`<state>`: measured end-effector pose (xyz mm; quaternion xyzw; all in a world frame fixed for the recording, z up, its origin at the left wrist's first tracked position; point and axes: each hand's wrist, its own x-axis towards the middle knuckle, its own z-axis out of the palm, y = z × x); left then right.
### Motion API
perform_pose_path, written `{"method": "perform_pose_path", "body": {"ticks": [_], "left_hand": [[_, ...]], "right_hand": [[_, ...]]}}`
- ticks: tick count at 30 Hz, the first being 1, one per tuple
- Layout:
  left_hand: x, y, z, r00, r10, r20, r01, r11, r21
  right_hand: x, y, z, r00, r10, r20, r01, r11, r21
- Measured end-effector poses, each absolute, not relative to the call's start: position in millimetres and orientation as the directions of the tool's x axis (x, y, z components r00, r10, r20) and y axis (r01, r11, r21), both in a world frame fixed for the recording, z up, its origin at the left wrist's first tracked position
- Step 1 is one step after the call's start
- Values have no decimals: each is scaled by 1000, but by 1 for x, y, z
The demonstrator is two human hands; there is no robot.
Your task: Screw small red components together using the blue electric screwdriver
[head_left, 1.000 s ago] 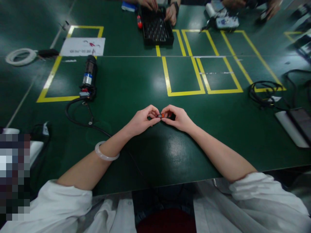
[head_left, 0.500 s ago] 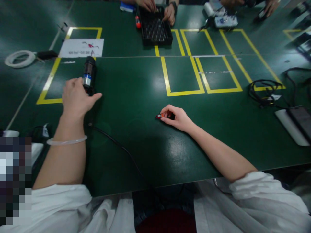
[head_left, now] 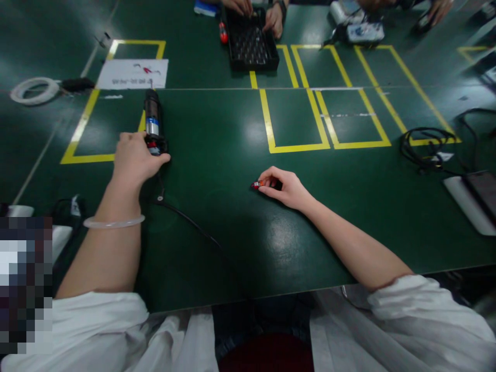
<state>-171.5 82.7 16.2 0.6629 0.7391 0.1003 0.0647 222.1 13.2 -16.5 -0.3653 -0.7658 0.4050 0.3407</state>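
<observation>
My left hand (head_left: 134, 157) is closed around the near end of a black electric screwdriver (head_left: 153, 116) with a blue and silver band. Its thin tip points away from me, towards a white sheet of paper (head_left: 132, 74). A black cord (head_left: 186, 216) runs from near this hand across the green table to the front edge. Further right, my right hand (head_left: 284, 187) rests at the tabletop with thumb and fingers pinching a small red-and-orange part (head_left: 256, 184) that has a pale end. The fingers hide most of that part.
Yellow tape outlines (head_left: 298, 150) mark the green table. Across from me, another person's hands work over a black tray (head_left: 253, 64) of small pieces, beside a red object (head_left: 223, 32). Coiled black cable (head_left: 426, 147) and a phone-like device (head_left: 482, 191) lie right; a white coil (head_left: 34, 92) lies left.
My left hand and the electric screwdriver have moved a little to the right. My right hand keeps its pinch on the small part, almost unmoved. The view has shifted slightly.
</observation>
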Motion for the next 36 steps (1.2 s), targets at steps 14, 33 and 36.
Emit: {"method": "perform_pose_path", "body": {"ticks": [14, 33, 36], "left_hand": [[-47, 38, 7, 120, 982, 146, 901, -169, 398], [11, -7, 6, 425, 878, 218, 853, -470, 229], [11, -7, 6, 427, 879, 214, 852, -470, 232]], "right_hand": [[222, 14, -23, -423, 871, 250, 250, 377, -892], [218, 15, -23, -442, 853, 278, 307, 435, -846], [218, 13, -22, -464, 833, 302, 284, 462, -840]]}}
